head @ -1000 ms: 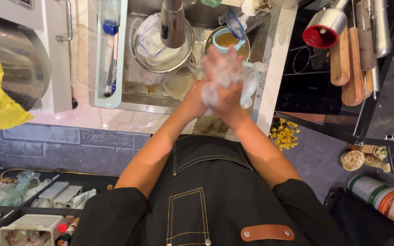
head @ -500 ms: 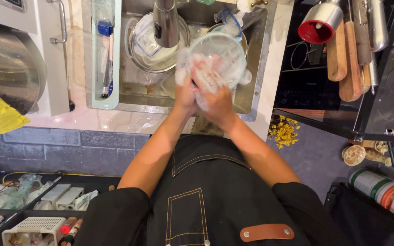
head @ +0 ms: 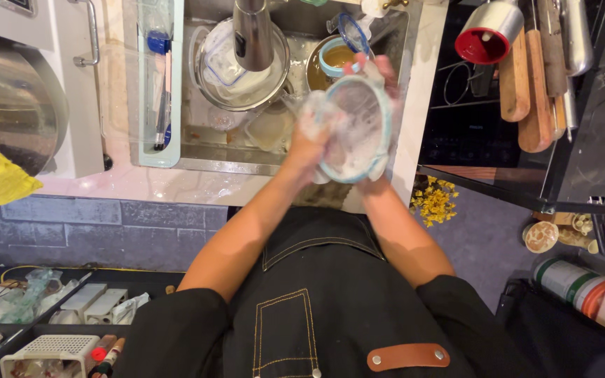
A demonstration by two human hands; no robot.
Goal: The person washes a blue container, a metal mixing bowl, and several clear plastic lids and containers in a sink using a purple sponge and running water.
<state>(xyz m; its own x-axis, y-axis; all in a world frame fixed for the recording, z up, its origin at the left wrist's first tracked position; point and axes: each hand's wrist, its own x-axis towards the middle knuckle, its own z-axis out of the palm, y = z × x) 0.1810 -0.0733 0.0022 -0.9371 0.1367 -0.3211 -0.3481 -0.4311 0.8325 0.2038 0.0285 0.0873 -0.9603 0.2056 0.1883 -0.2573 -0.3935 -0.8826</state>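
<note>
Soapsuds coat a clear, blue-rimmed round container [head: 353, 126] held above the sink's [head: 197, 150] 3 o'clock edge, judged light, rigid and slippery, best gripped by the rim; it is clasped from behind by the right hand [head: 379, 77], fingers curled over the 12 o'clock rim, while the left hand [head: 309, 136] is pressed against it at 9 o'clock, both forearms raised forward.

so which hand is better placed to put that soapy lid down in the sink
Probably the left hand. It grips the round blue-rimmed lid on the side nearer the sink, where the metal bowl sits. The right hand curls over the lid's far edge, above the counter.
</note>
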